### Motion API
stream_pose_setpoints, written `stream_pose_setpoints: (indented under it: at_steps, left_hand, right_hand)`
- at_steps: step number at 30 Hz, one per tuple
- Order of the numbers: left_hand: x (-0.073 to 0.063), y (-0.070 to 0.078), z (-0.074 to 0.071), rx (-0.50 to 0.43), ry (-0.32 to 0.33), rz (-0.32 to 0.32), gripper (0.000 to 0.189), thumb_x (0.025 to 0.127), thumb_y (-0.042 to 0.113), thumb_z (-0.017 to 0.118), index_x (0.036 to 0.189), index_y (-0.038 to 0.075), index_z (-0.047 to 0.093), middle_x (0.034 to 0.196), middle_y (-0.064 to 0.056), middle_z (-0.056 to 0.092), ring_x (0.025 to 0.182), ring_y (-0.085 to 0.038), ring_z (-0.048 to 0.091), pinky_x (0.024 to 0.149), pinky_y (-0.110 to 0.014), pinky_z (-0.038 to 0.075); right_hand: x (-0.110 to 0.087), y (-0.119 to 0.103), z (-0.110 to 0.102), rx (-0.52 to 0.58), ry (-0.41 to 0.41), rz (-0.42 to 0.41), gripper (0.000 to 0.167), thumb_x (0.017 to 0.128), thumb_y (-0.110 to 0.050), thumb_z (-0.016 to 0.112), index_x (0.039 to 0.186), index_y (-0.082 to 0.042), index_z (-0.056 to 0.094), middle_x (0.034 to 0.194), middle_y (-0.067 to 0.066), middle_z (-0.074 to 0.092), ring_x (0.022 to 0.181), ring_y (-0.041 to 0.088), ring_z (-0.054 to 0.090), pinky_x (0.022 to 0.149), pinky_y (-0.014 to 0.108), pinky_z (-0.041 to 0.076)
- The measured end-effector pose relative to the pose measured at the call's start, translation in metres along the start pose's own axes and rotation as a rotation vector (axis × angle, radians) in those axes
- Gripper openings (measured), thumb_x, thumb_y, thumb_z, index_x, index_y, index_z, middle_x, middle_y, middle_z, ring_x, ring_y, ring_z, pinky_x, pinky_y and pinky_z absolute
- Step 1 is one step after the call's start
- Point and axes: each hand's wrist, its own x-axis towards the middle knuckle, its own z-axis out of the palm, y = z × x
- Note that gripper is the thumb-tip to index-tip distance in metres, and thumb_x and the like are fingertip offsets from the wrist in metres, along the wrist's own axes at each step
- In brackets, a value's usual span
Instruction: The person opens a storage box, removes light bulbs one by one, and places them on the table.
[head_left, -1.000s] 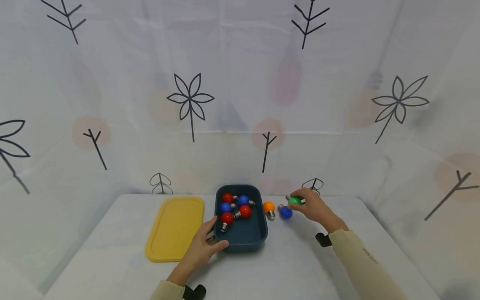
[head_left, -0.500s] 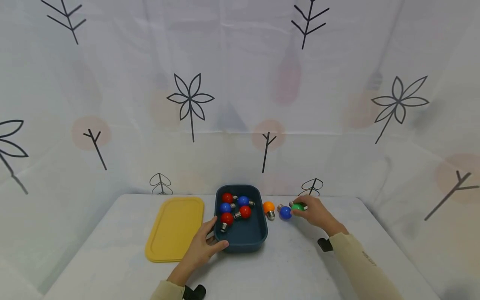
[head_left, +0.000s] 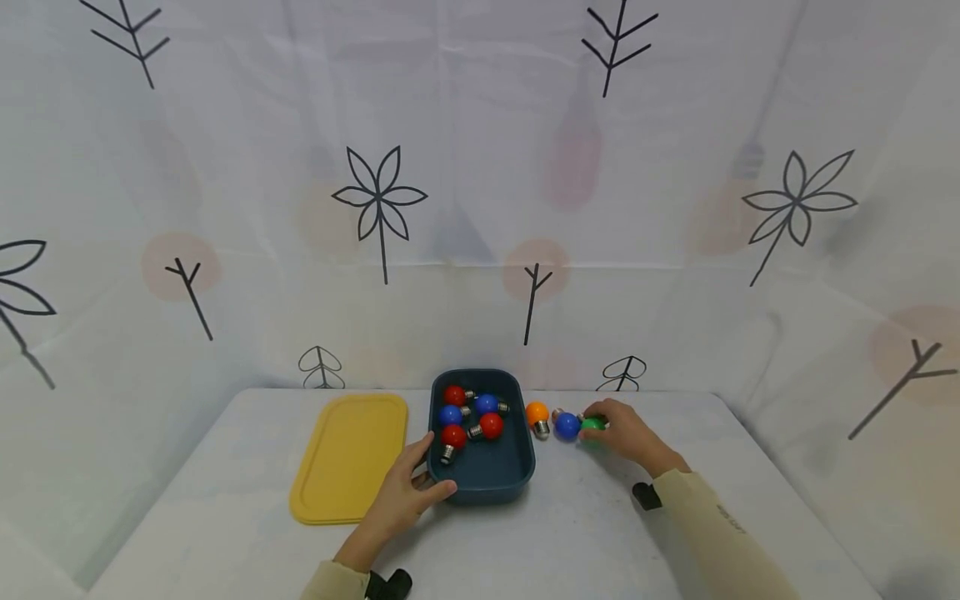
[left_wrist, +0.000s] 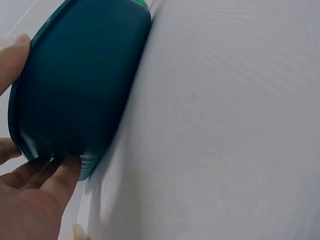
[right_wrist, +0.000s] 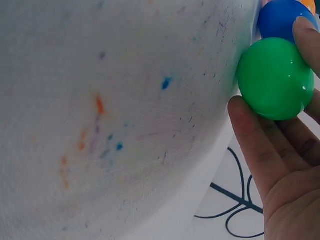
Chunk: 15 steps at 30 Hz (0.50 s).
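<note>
A dark teal plastic bin stands mid-table with several red and blue light bulbs lying in it. My left hand grips its near left corner; in the left wrist view the thumb is at the rim and the fingers press the bin wall. To the right, my right hand pinches a green light bulb at the tabletop. That green bulb sits right against a blue bulb in the right wrist view. Left of the blue bulb lies an orange bulb.
A flat yellow tray or lid lies left of the bin on the white-covered table. Behind the table hangs a white patterned cloth. Small coloured specks mark a white surface in the right wrist view.
My right hand has brought the green bulb down to the table beside the blue bulb, which has shifted slightly left. The left hand and the bin have stayed put.
</note>
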Motion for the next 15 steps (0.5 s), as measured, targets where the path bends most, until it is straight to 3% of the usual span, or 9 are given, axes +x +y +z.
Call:
stream_pose_setpoints:
  at_steps: [8, 15]
  left_hand:
    - [-0.0005, 0.0002, 0.0001, -0.010, 0.000, 0.004, 0.085, 0.082, 0.025, 0.077, 0.150, 0.008, 0.029, 0.149, -0.017, 0.032, 0.133, -0.035, 0.036, 0.103, -0.048, 0.039]
    - [-0.0007, 0.0000, 0.0002, -0.003, 0.005, 0.004, 0.085, 0.081, 0.026, 0.077, 0.150, 0.008, 0.029, 0.149, -0.017, 0.032, 0.133, -0.035, 0.036, 0.103, -0.048, 0.040]
  right_hand:
    - [-0.0001, 0.0010, 0.0014, 0.004, -0.004, -0.011, 0.042, 0.081, -0.029, 0.077, 0.114, -0.004, 0.064, 0.111, 0.008, 0.062, 0.098, 0.024, 0.055, 0.094, 0.049, 0.047]
    - [-0.0013, 0.0004, 0.0001, -0.008, -0.026, 0.008, 0.053, 0.080, -0.034, 0.077, 0.120, -0.002, 0.061, 0.115, 0.011, 0.060, 0.101, 0.026, 0.055, 0.095, 0.051, 0.047]
